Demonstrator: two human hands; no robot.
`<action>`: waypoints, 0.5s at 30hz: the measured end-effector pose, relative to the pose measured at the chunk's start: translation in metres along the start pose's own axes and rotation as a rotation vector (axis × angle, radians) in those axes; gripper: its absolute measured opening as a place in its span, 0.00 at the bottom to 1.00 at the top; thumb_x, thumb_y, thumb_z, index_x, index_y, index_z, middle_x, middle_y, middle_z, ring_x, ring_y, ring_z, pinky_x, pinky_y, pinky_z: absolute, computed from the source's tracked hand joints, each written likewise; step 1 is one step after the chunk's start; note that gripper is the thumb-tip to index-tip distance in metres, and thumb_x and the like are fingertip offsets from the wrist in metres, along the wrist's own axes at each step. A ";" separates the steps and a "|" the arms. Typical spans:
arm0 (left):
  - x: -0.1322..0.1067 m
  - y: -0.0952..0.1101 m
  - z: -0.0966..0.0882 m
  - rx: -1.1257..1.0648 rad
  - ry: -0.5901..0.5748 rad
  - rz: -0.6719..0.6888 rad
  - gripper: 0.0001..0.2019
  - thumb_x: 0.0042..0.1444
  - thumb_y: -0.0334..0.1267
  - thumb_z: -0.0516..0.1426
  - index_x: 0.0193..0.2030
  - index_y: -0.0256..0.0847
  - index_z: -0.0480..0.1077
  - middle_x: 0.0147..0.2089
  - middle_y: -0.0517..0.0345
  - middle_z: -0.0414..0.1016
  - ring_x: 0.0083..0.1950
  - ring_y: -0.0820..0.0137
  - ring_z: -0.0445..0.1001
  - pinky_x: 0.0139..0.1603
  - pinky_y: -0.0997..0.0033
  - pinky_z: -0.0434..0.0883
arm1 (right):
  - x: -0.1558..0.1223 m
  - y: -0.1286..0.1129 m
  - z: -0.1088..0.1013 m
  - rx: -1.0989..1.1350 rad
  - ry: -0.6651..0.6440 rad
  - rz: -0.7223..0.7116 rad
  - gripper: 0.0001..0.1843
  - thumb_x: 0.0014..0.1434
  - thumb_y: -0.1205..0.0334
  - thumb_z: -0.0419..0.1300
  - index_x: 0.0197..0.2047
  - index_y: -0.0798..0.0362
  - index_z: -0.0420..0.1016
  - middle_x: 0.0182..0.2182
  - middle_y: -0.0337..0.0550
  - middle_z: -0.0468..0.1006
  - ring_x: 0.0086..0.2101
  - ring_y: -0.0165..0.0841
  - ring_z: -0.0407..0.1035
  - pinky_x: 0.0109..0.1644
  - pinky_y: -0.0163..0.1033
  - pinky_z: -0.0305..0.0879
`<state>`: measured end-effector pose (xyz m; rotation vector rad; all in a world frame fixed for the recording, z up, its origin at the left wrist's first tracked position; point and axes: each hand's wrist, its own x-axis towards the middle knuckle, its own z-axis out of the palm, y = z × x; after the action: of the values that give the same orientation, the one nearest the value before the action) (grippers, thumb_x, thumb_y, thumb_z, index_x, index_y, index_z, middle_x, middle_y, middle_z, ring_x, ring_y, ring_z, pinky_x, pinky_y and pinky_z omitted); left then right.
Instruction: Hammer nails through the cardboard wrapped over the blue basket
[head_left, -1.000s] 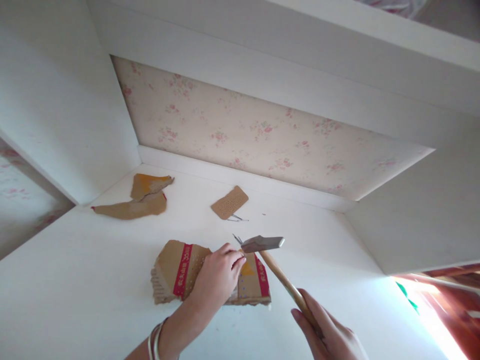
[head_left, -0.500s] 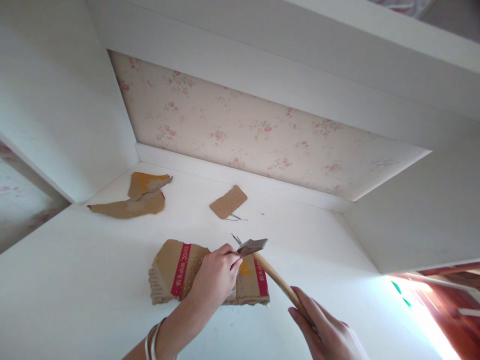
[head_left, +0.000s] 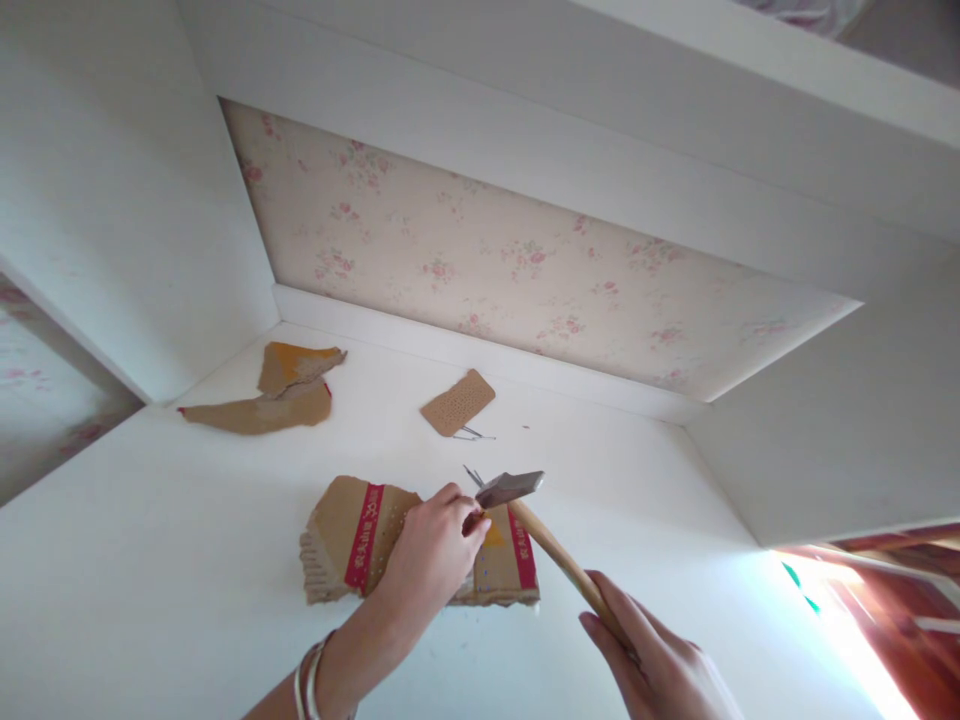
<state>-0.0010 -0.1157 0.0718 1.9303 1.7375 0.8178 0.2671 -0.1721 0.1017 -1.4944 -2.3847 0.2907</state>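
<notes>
My right hand is wrapped round the wooden handle of a hammer. Its metal head hovers just above the fingertips of my left hand. My left hand rests on a stack of torn cardboard with red printed stripes, its thumb and fingers pinched together near the stack's top edge. What the pinch holds is too small to make out. Silver bangles ring my left wrist. A few thin nails lie just beyond the hammer head.
The cardboard lies on a white shelf surface inside a white cabinet with a floral back panel. Two torn cardboard scraps lie at the back left. A small perforated cardboard piece with nails beside it sits further back.
The hammer head dipped down toward my left fingertips half a second ago, then rose slightly. My left hand has stayed pinched on the cardboard stack.
</notes>
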 end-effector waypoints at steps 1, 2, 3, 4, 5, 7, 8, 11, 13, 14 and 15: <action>0.000 0.001 0.000 0.004 0.008 -0.024 0.03 0.59 0.35 0.61 0.34 0.42 0.75 0.39 0.57 0.77 0.35 0.68 0.79 0.39 0.70 0.72 | 0.000 0.001 0.000 -0.015 -0.009 -0.003 0.16 0.71 0.57 0.51 0.60 0.43 0.63 0.44 0.42 0.84 0.32 0.35 0.82 0.31 0.34 0.78; 0.000 0.002 -0.001 0.004 0.018 -0.047 0.02 0.58 0.36 0.62 0.35 0.42 0.74 0.40 0.57 0.77 0.35 0.68 0.78 0.38 0.70 0.72 | 0.000 0.002 0.000 -0.025 -0.016 -0.007 0.16 0.71 0.56 0.51 0.60 0.43 0.63 0.44 0.42 0.84 0.32 0.36 0.82 0.31 0.34 0.78; -0.001 0.002 -0.001 0.001 0.026 -0.065 0.03 0.57 0.36 0.63 0.36 0.42 0.73 0.41 0.57 0.76 0.34 0.68 0.78 0.37 0.70 0.72 | 0.000 0.002 0.000 -0.029 -0.020 -0.010 0.16 0.71 0.56 0.51 0.60 0.43 0.63 0.44 0.42 0.84 0.32 0.36 0.82 0.32 0.34 0.78; -0.001 0.003 -0.001 -0.004 0.034 -0.076 0.05 0.56 0.36 0.64 0.38 0.42 0.72 0.42 0.57 0.76 0.34 0.67 0.78 0.37 0.70 0.72 | 0.000 0.003 0.000 -0.025 -0.016 -0.008 0.16 0.71 0.56 0.51 0.61 0.43 0.62 0.45 0.43 0.84 0.33 0.36 0.83 0.32 0.34 0.78; -0.001 0.003 -0.001 -0.011 0.040 -0.079 0.08 0.55 0.36 0.65 0.40 0.42 0.71 0.43 0.57 0.75 0.34 0.67 0.78 0.37 0.69 0.72 | 0.000 0.003 0.000 -0.015 -0.009 -0.007 0.17 0.71 0.56 0.52 0.61 0.43 0.62 0.46 0.43 0.84 0.34 0.36 0.83 0.32 0.33 0.78; -0.001 0.004 0.000 -0.022 0.046 -0.078 0.12 0.54 0.36 0.66 0.43 0.43 0.70 0.45 0.57 0.74 0.34 0.67 0.78 0.37 0.69 0.72 | 0.001 0.003 0.001 0.004 -0.004 -0.001 0.17 0.71 0.56 0.52 0.61 0.44 0.62 0.47 0.44 0.84 0.34 0.36 0.82 0.32 0.33 0.78; -0.001 0.004 0.000 -0.025 0.045 -0.080 0.13 0.53 0.36 0.66 0.43 0.43 0.69 0.45 0.57 0.74 0.34 0.67 0.78 0.37 0.69 0.72 | 0.001 0.003 0.001 0.004 -0.005 -0.002 0.17 0.71 0.56 0.52 0.61 0.44 0.62 0.47 0.44 0.84 0.34 0.36 0.82 0.32 0.33 0.78; 0.000 0.003 0.000 -0.029 0.038 -0.093 0.12 0.54 0.36 0.66 0.42 0.43 0.68 0.46 0.57 0.73 0.34 0.67 0.78 0.36 0.68 0.72 | 0.002 0.001 0.001 -0.023 -0.033 -0.009 0.16 0.71 0.56 0.51 0.60 0.43 0.63 0.44 0.43 0.84 0.31 0.36 0.82 0.30 0.34 0.78; 0.000 0.004 0.000 -0.024 0.035 -0.093 0.13 0.54 0.36 0.66 0.42 0.43 0.68 0.45 0.58 0.72 0.35 0.66 0.78 0.36 0.67 0.72 | 0.001 0.001 0.002 -0.018 -0.033 -0.014 0.16 0.71 0.56 0.52 0.61 0.43 0.62 0.44 0.44 0.84 0.32 0.36 0.82 0.31 0.34 0.78; -0.001 0.004 -0.001 -0.020 0.035 -0.090 0.13 0.54 0.36 0.66 0.42 0.43 0.67 0.45 0.58 0.72 0.35 0.66 0.78 0.37 0.67 0.72 | 0.001 0.002 0.002 -0.014 -0.021 -0.017 0.17 0.71 0.57 0.52 0.61 0.43 0.61 0.45 0.44 0.84 0.32 0.36 0.83 0.32 0.33 0.78; -0.001 0.004 -0.001 -0.017 0.031 -0.086 0.13 0.53 0.36 0.66 0.42 0.43 0.67 0.45 0.58 0.72 0.34 0.66 0.78 0.37 0.67 0.72 | 0.000 0.003 0.002 -0.014 0.002 -0.020 0.18 0.70 0.57 0.52 0.62 0.43 0.60 0.46 0.45 0.84 0.33 0.36 0.83 0.33 0.32 0.78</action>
<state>0.0012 -0.1172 0.0749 1.8273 1.8124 0.8333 0.2686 -0.1714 0.0985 -1.4752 -2.4033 0.2687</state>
